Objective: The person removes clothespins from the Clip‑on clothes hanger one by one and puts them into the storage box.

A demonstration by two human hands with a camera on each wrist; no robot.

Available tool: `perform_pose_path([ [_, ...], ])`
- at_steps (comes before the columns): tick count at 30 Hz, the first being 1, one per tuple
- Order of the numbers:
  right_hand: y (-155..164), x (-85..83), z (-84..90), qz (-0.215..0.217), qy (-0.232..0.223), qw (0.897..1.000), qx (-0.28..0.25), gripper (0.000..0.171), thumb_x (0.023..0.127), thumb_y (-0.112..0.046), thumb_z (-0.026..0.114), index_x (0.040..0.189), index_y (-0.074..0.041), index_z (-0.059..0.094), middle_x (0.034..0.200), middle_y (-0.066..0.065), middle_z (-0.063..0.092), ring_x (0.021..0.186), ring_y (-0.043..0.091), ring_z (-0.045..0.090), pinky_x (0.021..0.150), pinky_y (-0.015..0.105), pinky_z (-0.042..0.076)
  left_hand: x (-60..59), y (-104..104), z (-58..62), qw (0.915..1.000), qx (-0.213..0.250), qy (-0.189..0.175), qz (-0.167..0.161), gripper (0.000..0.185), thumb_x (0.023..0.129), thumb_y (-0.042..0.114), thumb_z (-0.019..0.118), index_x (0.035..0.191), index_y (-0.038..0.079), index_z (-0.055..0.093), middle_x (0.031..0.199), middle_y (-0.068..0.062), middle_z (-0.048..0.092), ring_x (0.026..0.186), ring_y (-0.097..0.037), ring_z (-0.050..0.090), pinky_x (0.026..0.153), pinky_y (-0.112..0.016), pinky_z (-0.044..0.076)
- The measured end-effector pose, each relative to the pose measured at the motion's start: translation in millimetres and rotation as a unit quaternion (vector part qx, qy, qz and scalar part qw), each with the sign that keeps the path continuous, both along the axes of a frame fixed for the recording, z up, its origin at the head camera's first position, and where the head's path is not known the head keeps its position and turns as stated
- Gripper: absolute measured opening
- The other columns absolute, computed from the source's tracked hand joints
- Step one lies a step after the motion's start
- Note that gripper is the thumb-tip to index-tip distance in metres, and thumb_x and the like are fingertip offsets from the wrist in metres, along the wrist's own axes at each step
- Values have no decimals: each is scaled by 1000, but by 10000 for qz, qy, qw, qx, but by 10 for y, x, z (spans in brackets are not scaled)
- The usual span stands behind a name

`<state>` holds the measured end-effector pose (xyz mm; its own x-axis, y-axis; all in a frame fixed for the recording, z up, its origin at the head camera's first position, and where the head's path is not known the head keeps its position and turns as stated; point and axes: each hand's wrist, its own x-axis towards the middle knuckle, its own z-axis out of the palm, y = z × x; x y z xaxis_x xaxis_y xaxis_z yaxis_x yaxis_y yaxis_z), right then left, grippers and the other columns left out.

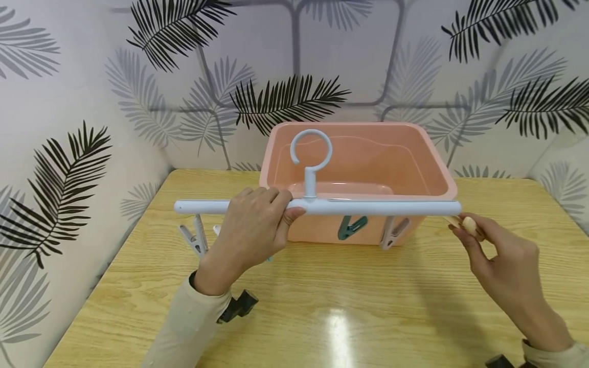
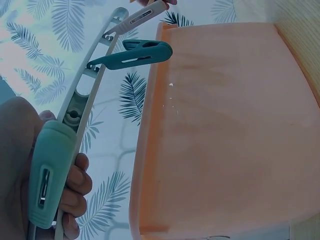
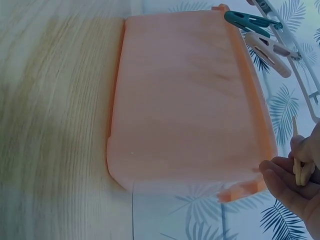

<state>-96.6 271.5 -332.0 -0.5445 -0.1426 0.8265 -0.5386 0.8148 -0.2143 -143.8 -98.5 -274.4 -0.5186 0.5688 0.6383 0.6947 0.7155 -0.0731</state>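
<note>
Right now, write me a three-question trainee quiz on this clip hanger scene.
1. True or false: the left hand holds the hanger bar.
2. What colour is the clip hanging near the bar's middle? A green, B red, C black.
3. What does the right hand pinch by the bar's end?

Key: 1 true. 2 A. 3 A pale beige clip, in front of the pink tub.

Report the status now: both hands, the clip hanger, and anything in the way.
Left hand grips clip hanger bar. Right hand pinches beige clip at bar's right end. Pink tub sits directly behind.
</note>
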Motion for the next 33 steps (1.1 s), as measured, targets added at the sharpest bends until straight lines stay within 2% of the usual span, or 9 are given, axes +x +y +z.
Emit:
perform_pose_path([
  [5,27,-68,1,40,185,9998,-8,64,97,-52,47,95,7,69,72,13,69,71,-11,55,62,6,40,8,-7,0,10000,-29,-46,10,35,100,33,50,75,9,49,61,2,43,54,-18,47,54,-33,38],
  [7,46,-86,13,21,127,9999,115,63,97,-52,47,95,7,69,70,11,67,69,-9,54,59,8,40,10,-7,0,10000,-40,-61,7,30,97,30,56,76,9,50,62,1,45,55,-19,49,55,-33,40],
  [10,51,-109,36,-19,61,9997,218,61,97,-51,47,97,5,68,70,8,64,69,-8,52,57,11,40,16,-8,4,9999,-57,-87,-14,29,98,31,54,80,9,54,63,2,47,56,-18,51,56,-34,41],
  [13,49,-142,46,11,93,9998,180,61,97,-52,46,98,5,68,72,7,63,73,-10,51,61,10,39,22,-8,12,9999,-85,-80,-20,29,98,32,53,83,8,56,64,1,48,57,-18,52,57,-34,41],
  [20,48,-185,72,-30,126,9997,224,63,98,-53,44,99,6,69,71,9,62,72,-11,47,58,14,38,34,-14,28,9999,-128,2,-9,28,95,31,60,80,8,56,63,1,49,57,-18,53,56,-32,41],
  [26,42,-193,102,-131,109,9997,153,64,98,-51,43,99,8,68,74,13,64,84,-19,44,74,5,33,32,-10,31,9999,-152,-1,5,27,95,31,59,83,8,58,64,1,51,58,-18,54,56,-32,41],
  [31,51,-216,130,-115,149,9998,87,66,99,-52,41,101,9,67,78,19,66,82,-12,48,78,4,31,36,-14,24,9999,-146,-8,3,27,95,31,59,82,8,57,64,1,50,58,-18,54,56,-31,40],
  [33,48,-229,151,-109,191,9997,109,64,99,-50,41,99,8,67,78,19,66,77,-2,54,79,4,31,38,-12,22,9999,-143,-17,-9,27,96,31,59,81,8,57,64,1,50,58,-18,54,55,-31,40],
])
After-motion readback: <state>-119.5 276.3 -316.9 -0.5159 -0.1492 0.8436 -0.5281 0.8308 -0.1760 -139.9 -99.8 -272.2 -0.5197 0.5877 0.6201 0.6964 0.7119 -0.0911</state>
